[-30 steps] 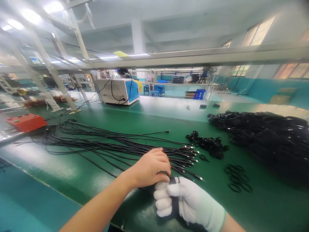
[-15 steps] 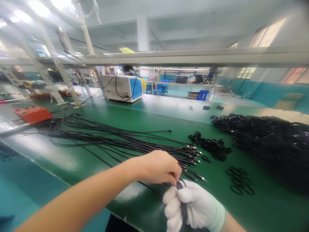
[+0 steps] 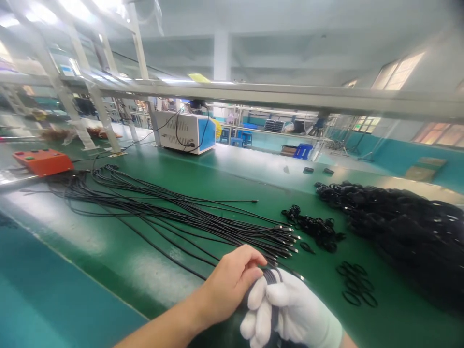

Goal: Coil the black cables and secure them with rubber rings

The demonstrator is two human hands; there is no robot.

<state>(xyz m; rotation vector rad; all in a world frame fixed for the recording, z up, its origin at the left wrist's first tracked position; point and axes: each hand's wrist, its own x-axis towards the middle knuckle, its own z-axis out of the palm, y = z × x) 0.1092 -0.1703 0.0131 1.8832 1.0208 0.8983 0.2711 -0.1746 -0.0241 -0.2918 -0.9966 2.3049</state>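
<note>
My right hand [image 3: 286, 307], in a white glove, is wrapped round a coiled black cable [image 3: 268, 276] near the bottom centre. Bare, my left hand [image 3: 235, 278] touches the same coil from the left, fingers curled against it; its lower part is hidden. Just beyond my hands, the plug ends of a long bundle of black cables [image 3: 203, 217] lie on the green table [image 3: 159, 280]. To the right are a small heap of black rings [image 3: 313, 227] and several loose black rings [image 3: 357, 285].
A large pile of black coiled cables [image 3: 398, 227] covers the right side. A white and blue machine [image 3: 184, 131] stands at the back. At the far left sits an orange control box [image 3: 43, 162]. A metal rail [image 3: 271, 94] crosses above the table.
My left hand has moved down and turned, from pinching at the top of the coil to lying along its left side. The view has shifted slightly. My right hand still grips the coil.
</note>
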